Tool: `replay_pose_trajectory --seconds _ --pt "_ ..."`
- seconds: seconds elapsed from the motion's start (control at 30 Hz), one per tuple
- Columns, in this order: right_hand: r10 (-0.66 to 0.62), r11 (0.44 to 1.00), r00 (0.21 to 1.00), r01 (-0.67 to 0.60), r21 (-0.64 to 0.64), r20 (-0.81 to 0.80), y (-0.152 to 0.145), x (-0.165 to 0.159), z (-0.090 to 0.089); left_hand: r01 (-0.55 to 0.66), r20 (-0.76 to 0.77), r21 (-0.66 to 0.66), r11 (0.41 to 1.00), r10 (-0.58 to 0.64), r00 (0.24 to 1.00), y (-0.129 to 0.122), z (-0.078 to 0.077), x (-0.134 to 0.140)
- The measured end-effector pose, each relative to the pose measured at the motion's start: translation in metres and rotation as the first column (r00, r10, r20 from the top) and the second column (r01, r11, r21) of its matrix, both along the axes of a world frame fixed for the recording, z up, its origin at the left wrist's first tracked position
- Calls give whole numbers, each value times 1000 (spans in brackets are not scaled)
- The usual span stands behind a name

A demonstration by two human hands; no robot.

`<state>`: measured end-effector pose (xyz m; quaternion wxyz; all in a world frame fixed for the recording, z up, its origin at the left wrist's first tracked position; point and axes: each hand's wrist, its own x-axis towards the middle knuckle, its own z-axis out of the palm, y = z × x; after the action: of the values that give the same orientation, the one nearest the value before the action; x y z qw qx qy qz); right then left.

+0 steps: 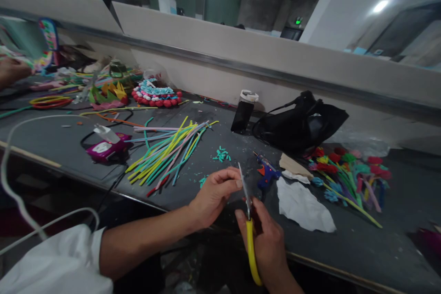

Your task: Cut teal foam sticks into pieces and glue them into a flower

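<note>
My right hand (267, 239) is closed round a pair of scissors (253, 252) with yellow handles, blades pointing up and away from me. Just left of the blades, my left hand (215, 195) has its thumb and fingers pinched together; whatever is between them is too small to make out. Beyond my left hand lies a little heap of cut teal pieces (221, 154), with more teal bits (203, 181) by its knuckles. A loose bundle of yellow, teal, pink and blue pipe cleaners (168, 151) spreads over the dark table to the left.
A blue glue gun (267, 172) and a crumpled white tissue (303, 206) lie right of my hands, near colourful pipe-cleaner flowers (354, 170). Behind stand a dark bottle (243, 112) and a black bag (299, 124). A purple power strip (108, 147) sits left. Another person's hand (14, 71) shows far left.
</note>
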<state>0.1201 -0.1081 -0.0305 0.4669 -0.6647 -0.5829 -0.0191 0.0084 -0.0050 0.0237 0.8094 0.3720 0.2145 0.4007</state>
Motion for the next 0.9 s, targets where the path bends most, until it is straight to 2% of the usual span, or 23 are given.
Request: replay_pose_trajectory --seconds 0.13,0.37,0.67,0.9 --pt "12 1000 1000 -12 9 -4 0 -1 -1 22 39 11 1000 -22 999 -1 0 0" --pt "85 995 996 -86 -42 -37 1 -5 12 7 49 48 999 -9 999 -2 2 0" --pt "52 998 998 -53 -39 -37 1 -6 13 1 39 64 998 -4 999 -4 0 2" --pt "82 994 997 -83 -66 -13 1 -1 18 3 69 74 997 -8 998 -5 0 5"
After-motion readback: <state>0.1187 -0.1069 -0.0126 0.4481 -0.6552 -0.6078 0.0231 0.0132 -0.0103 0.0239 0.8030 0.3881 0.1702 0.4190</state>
